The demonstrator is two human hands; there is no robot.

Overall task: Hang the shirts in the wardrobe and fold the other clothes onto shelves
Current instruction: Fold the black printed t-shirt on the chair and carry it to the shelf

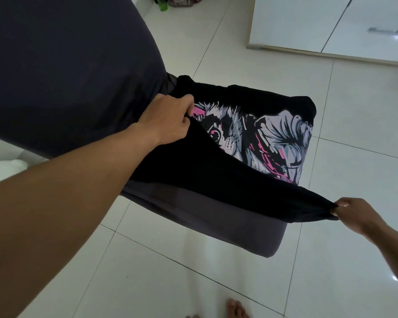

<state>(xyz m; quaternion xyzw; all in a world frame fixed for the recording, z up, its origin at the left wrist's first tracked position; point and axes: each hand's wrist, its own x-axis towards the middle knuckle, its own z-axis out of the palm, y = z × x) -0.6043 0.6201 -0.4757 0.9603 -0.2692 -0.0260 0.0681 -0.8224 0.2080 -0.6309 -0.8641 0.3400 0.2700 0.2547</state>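
Head view. At far left, a dark grey padded surface (55,65) fills the upper frame, and its rounded corner projects toward the lower centre.

The left hand (168,120) is seen from the back, fingers curled and pressed together. They grip one edge of the black shirt (205,171) against the thumb, and the cloth emerges from under the knuckles.

The shirt lies across the corner of the padded surface. Its pink and grey print (274,138) faces up on the far half. The near half is a plain black fold stretched taut between the two hands.

The right hand (354,214) pinches the shirt's outer corner between thumb and fingertips, clear of the padding and above the white tiled floor (354,111). The cloth bunches to a point at the pinch.

At upper right stands a white cabinet (365,26), doors closed.
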